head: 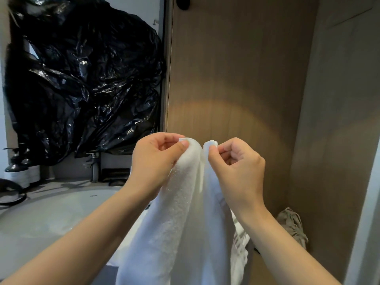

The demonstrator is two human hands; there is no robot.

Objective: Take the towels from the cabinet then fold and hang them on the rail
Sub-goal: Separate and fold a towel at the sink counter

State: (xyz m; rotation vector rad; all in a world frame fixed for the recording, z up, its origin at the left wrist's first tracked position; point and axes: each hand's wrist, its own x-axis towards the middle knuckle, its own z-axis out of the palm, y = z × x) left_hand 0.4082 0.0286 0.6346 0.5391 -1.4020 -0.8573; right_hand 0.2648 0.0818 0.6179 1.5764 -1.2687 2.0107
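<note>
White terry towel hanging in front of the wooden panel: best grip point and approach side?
Probably take the white terry towel by its two top corners, each pinched from its outer side, as the left hand and right hand do. The cloth hangs limp below, so only the corners fix its edges.

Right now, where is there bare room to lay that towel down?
The white basin left of the left hand is bare, as is the counter strip between the dark bottles and the faucet. Crowded: the far left, around the bottles and a black cord, and the right corner, where a grey cloth lies.
</note>
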